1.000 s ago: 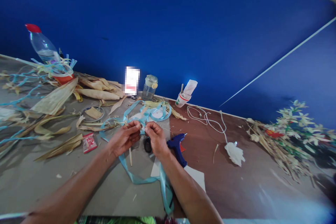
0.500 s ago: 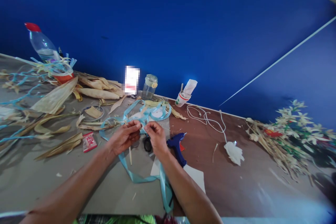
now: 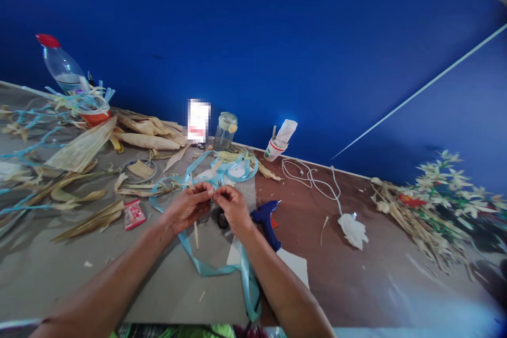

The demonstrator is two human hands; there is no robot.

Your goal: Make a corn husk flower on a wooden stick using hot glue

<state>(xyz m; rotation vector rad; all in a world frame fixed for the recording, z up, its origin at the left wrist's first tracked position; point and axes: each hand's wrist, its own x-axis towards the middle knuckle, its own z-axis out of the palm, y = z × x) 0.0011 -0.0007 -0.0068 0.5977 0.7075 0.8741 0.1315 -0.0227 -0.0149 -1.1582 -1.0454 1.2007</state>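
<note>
My left hand [image 3: 195, 204] and my right hand [image 3: 232, 207] meet fingertip to fingertip above the table. Both are closed in a pinch; whatever sits between the fingers is too small to make out. Light blue ribbon [image 3: 209, 268] loops around and beneath them, trailing down to the table's front edge. A thin pale stick [image 3: 196, 235] points down below my left hand. Partly hidden behind my right hand lies a black ring-shaped handle [image 3: 222, 218]. Close to my right wrist is a blue glue gun [image 3: 269, 222], resting partly over a white sheet [image 3: 295, 266].
Dried corn husks [image 3: 148, 140] spread over the left side, near a red-capped bottle [image 3: 63, 66] and a red packet [image 3: 134, 214]. Along the wall stand a glass jar [image 3: 225, 132] and a paper cup [image 3: 274, 149]. A white cable [image 3: 312, 179] and flower stems [image 3: 420, 227] lie right.
My right hand has shifted slightly left, bringing its fingertips against those of my left hand. My left hand has barely moved, and the things on the table stay as they were.
</note>
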